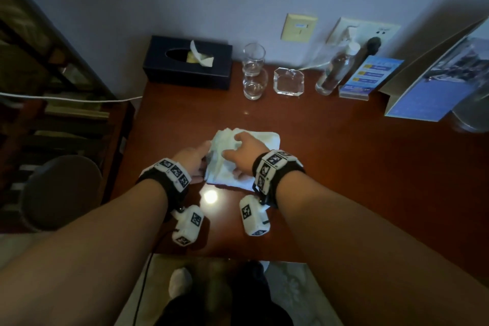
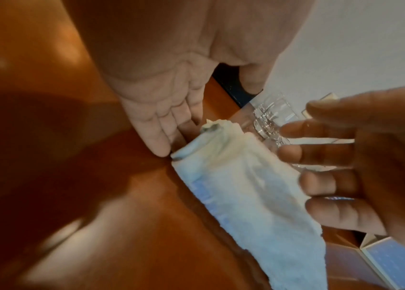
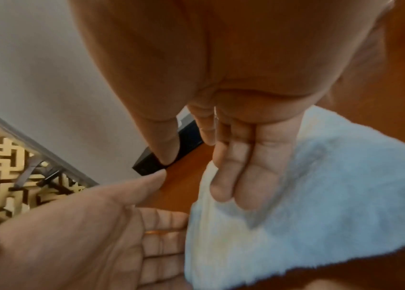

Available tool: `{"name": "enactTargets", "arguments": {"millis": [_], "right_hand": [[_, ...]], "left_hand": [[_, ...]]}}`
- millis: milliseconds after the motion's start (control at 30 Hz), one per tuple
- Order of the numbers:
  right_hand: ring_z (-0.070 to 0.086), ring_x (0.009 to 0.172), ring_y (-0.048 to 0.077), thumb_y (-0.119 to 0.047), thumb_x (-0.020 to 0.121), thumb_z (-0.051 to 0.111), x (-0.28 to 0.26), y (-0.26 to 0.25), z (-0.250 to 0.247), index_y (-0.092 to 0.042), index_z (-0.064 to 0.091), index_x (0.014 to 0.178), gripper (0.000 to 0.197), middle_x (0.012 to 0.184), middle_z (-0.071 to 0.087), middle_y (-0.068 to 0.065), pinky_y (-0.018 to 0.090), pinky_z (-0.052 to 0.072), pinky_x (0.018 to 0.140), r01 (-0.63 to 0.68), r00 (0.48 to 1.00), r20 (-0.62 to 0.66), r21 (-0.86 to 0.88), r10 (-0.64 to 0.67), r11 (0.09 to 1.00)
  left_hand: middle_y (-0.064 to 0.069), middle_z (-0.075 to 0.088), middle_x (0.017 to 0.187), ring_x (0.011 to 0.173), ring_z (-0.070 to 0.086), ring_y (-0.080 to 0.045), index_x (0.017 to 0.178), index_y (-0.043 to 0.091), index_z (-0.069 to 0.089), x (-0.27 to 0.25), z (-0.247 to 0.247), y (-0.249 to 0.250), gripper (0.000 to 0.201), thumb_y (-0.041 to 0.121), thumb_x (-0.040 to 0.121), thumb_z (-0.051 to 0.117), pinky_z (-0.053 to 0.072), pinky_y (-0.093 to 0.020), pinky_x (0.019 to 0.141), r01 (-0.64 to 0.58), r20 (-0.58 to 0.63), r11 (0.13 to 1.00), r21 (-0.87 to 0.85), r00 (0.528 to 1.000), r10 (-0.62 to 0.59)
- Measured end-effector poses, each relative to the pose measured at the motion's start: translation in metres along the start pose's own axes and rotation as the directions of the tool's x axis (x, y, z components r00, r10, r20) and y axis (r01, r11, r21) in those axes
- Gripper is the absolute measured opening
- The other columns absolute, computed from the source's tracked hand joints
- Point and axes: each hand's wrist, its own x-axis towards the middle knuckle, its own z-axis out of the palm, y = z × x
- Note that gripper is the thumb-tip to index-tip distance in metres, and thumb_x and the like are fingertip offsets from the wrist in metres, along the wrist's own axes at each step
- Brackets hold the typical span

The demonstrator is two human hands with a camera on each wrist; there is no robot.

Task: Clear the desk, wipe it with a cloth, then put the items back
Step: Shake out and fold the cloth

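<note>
A white cloth (image 1: 267, 140) lies folded on the brown desk (image 1: 344, 167), near its front left. My right hand (image 1: 238, 151) rests flat on top of it with straight fingers (image 3: 241, 176) on the cloth (image 3: 333, 186). My left hand (image 1: 203, 156) is at the cloth's left edge. Its straight fingers (image 2: 159, 137) touch the rolled fold of the cloth (image 2: 241, 192), and their tips slip under that edge. The right hand (image 2: 345, 166) hovers spread over the cloth in the left wrist view.
Along the wall stand a dark tissue box (image 1: 188, 63), two glasses (image 1: 253, 59) (image 1: 254, 86), a glass ashtray (image 1: 289, 81), a bottle (image 1: 334, 71), a blue card stand (image 1: 367, 77) and a leaning brochure (image 1: 434, 82). A round stool (image 1: 60, 190) stands left of the desk.
</note>
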Motion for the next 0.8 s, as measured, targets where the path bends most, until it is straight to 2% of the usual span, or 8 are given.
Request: {"name": "enactTargets", "arguments": {"millis": [167, 267, 367, 433, 533, 600, 700, 800], "right_hand": [[0.066, 0.109, 0.036, -0.031, 0.092, 0.055, 0.010, 0.043, -0.050, -0.013, 0.055, 0.131, 0.043, 0.126, 0.065, 0.012, 0.046, 0.055, 0.094, -0.194, 0.926, -0.333, -0.016, 0.177, 0.981], [0.069, 0.100, 0.038, -0.044, 0.082, 0.067, 0.007, 0.070, -0.062, -0.004, 0.058, 0.128, 0.061, 0.113, 0.070, 0.013, 0.049, 0.057, 0.092, -0.335, 0.911, -0.230, 0.072, 0.343, 0.939], [0.073, 0.092, 0.037, -0.041, 0.070, 0.080, 0.020, 0.080, -0.049, -0.003, 0.065, 0.119, 0.065, 0.101, 0.074, 0.014, 0.055, 0.060, 0.087, -0.324, 0.934, -0.096, 0.177, 0.344, 0.929], [0.071, 0.096, 0.037, -0.031, 0.076, 0.083, 0.018, 0.067, -0.044, -0.004, 0.063, 0.118, 0.054, 0.108, 0.072, 0.016, 0.053, 0.060, 0.089, -0.302, 0.945, -0.062, 0.220, 0.322, 0.928], [0.070, 0.097, 0.039, -0.030, 0.078, 0.084, 0.018, 0.036, -0.041, -0.004, 0.061, 0.111, 0.048, 0.110, 0.071, 0.018, 0.054, 0.059, 0.088, -0.264, 0.961, -0.011, 0.244, 0.275, 0.933], [0.072, 0.095, 0.040, -0.030, 0.076, 0.086, 0.018, 0.009, -0.031, -0.004, 0.063, 0.114, 0.051, 0.107, 0.072, 0.019, 0.056, 0.060, 0.087, -0.234, 0.972, 0.044, 0.241, 0.230, 0.942], [0.073, 0.089, 0.034, -0.027, 0.083, 0.082, 0.014, -0.042, -0.005, -0.007, 0.065, 0.113, 0.040, 0.103, 0.074, 0.017, 0.044, 0.062, 0.076, -0.177, 0.981, 0.120, 0.236, 0.152, 0.955], [0.071, 0.077, 0.029, -0.031, 0.086, 0.080, 0.011, -0.091, 0.037, -0.007, 0.065, 0.107, 0.035, 0.091, 0.074, 0.013, 0.035, 0.057, 0.062, -0.101, 0.983, 0.168, 0.175, 0.072, 0.979]], "left_hand": [[-0.010, 0.072, 0.110, 0.101, 0.071, -0.029, 0.104, 0.013, 0.069, 0.006, 0.015, 0.001, 0.079, 0.078, 0.060, 0.078, 0.060, -0.045, 0.091, 0.004, -0.009, 0.979, 0.203, 1.000, -0.002], [-0.008, 0.078, 0.095, 0.088, 0.075, -0.028, 0.097, 0.008, 0.075, 0.015, 0.025, -0.001, 0.088, 0.076, 0.042, 0.084, 0.059, -0.044, 0.089, -0.032, 0.018, 0.910, 0.414, 0.999, 0.027], [-0.007, 0.075, 0.109, 0.098, 0.073, -0.032, 0.120, 0.016, 0.068, 0.030, 0.030, -0.006, 0.096, 0.053, 0.034, 0.089, 0.059, -0.045, 0.091, -0.078, 0.019, 0.914, 0.398, 0.997, 0.077], [-0.010, 0.072, 0.115, 0.103, 0.071, -0.035, 0.121, 0.016, 0.065, 0.034, 0.022, -0.006, 0.091, 0.043, 0.037, 0.089, 0.058, -0.046, 0.093, -0.087, 0.006, 0.928, 0.362, 0.996, 0.090], [-0.019, 0.071, 0.110, 0.102, 0.071, -0.042, 0.100, 0.018, 0.067, 0.005, 0.000, 0.015, 0.066, 0.030, 0.039, 0.090, 0.058, -0.058, 0.090, -0.040, -0.044, 0.975, 0.216, 0.998, 0.051], [-0.020, 0.069, 0.108, 0.100, 0.069, -0.042, 0.093, 0.015, 0.065, -0.025, -0.025, 0.029, 0.037, 0.022, 0.064, 0.088, 0.062, -0.047, 0.084, -0.073, -0.110, 0.973, 0.221, 0.989, 0.099], [-0.014, 0.062, 0.088, 0.072, 0.061, -0.026, 0.092, 0.007, 0.060, -0.056, -0.075, 0.032, 0.011, 0.004, 0.089, 0.070, 0.053, -0.024, 0.046, -0.105, -0.221, 0.984, 0.145, 0.966, 0.135], [-0.014, 0.065, 0.097, 0.081, 0.064, -0.024, 0.081, 0.015, 0.062, -0.075, -0.134, 0.020, 0.013, 0.011, 0.088, 0.072, 0.055, -0.030, 0.067, -0.121, -0.297, 0.988, 0.092, 0.944, 0.143]]}}
